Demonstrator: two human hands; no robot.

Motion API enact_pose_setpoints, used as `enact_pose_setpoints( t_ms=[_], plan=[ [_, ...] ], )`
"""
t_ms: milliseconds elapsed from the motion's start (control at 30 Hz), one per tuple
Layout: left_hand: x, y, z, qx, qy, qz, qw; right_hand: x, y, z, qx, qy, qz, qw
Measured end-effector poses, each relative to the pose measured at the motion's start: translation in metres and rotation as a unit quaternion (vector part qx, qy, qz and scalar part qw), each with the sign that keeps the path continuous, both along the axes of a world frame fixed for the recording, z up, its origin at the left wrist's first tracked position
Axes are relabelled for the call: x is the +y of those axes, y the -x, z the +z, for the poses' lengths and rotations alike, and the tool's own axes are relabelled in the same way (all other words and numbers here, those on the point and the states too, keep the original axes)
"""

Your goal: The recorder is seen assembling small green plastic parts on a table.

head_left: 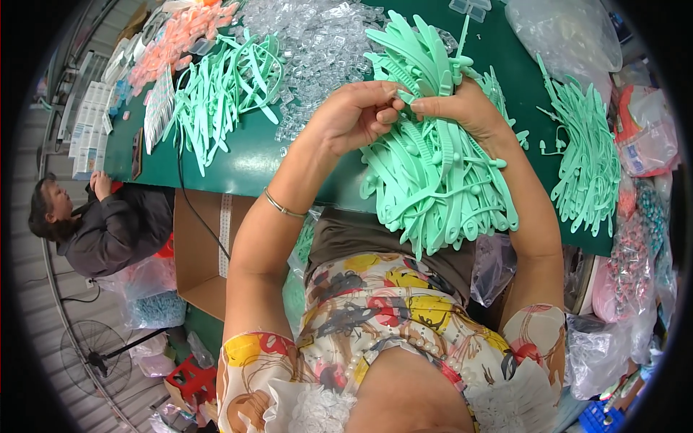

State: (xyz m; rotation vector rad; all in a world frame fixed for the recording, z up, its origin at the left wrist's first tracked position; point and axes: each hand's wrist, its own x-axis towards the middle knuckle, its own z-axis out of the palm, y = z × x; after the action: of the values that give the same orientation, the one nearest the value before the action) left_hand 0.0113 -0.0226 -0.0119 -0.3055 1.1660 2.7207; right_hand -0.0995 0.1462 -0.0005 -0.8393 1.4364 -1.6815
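A thick bundle of mint-green notched plastic straps (440,180) hangs over the table's near edge in front of me. My right hand (469,108) is wrapped round its upper part, thumb pointing left. With thumb and forefinger, my left hand (361,115) pinches the tip of one green strap (406,96) at the bundle's left side. That hand's other fingers are curled in. Most of the right fingers are hidden behind the straps. A looser pile of the same straps (227,86) lies to the left, and another bunch (586,159) rests at the right.
Many clear plastic pieces (310,54) spread across the green table (253,169), with salmon-coloured parts (177,47) farther left. A dark cable (182,184) drops over the near edge beside a cardboard box (198,252). Plastic bags (570,36) stand at right. Another person (108,216) is at the left.
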Motion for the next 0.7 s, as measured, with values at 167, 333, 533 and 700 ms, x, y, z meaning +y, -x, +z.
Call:
enact_pose_setpoints(
  t_ms=[167,333,533,700],
  plan=[
    [0.003,-0.003,0.004,0.01,0.056,0.006,0.998,0.0,-0.002,0.002,-0.015,-0.006,-0.01,1.0],
    [0.015,-0.011,0.006,0.038,0.274,0.111,0.954,0.0,-0.001,0.0,-0.001,-0.011,-0.009,1.0],
    [0.014,-0.003,0.006,0.041,0.279,0.077,0.956,0.0,-0.001,0.0,0.002,-0.012,-0.003,1.0],
    [0.009,-0.003,0.007,0.017,0.209,0.032,0.977,-0.001,-0.002,-0.002,-0.008,0.0,-0.009,1.0]
  ],
)
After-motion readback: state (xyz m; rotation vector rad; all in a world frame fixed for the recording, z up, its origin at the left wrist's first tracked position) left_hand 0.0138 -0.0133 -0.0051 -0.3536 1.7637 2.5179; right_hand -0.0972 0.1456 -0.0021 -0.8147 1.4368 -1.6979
